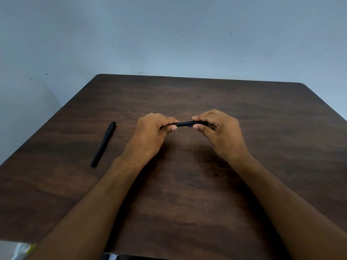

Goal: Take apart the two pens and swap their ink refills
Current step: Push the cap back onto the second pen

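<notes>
I hold a black pen (183,124) level above the middle of the table, between both hands. A thin blue ring shows at its middle. My left hand (153,133) grips its left end and my right hand (218,128) grips its right end; both ends are hidden by my fingers. A second black pen (103,144), capped and whole, lies on the table to the left of my left hand, pointing away from me.
The dark wooden table (187,194) fills the lower view, its far edge against a pale blue wall (169,34). Something white and yellow (22,250) shows below the table's near left corner.
</notes>
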Demonstrator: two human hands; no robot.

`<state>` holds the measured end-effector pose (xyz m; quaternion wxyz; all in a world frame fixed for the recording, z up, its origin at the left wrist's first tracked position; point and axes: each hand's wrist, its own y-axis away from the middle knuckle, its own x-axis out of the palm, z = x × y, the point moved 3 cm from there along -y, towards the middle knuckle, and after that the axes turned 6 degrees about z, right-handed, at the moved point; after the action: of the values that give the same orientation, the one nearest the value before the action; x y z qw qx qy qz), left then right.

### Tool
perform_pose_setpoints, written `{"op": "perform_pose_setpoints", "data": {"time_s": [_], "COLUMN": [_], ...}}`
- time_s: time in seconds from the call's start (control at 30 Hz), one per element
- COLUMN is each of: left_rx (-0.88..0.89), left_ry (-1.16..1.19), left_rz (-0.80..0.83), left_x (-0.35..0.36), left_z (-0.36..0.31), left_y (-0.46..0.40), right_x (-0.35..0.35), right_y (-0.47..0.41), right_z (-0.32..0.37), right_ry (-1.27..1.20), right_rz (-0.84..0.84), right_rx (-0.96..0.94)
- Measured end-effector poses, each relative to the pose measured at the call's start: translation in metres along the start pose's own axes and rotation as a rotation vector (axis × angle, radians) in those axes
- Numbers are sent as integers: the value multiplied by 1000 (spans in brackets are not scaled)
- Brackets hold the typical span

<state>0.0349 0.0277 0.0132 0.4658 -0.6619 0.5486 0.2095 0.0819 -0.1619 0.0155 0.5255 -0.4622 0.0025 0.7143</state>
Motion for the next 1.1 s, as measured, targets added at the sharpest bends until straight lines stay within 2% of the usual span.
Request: {"op": "perform_pose_setpoints", "data": {"time_s": [0.1, 0.23, 0.37, 0.6, 0.83, 1.1], "left_rx": [23, 50, 78, 25, -163, -449], "left_ry": [-52, -99, -169, -238, -192, -103], "left_rz": [11, -60, -16, -12, -24, -136], "left_x": [3, 1, -5, -21, -39, -64], "left_z": [3, 0, -5, -9, -7, 21], "left_y": [-1, 2, 5, 9, 27, 67], "right_x": [0, 1, 1, 7, 10, 10], "right_y": [1, 2, 4, 6, 9, 14], "right_z": [-1, 2, 3, 6, 16, 16], "right_ry": [7, 19, 30, -53, -137, -81], "right_rz": [9, 28, 66, 26, 10, 62], "right_rx": [-12, -26, -38, -15, 30, 12]}}
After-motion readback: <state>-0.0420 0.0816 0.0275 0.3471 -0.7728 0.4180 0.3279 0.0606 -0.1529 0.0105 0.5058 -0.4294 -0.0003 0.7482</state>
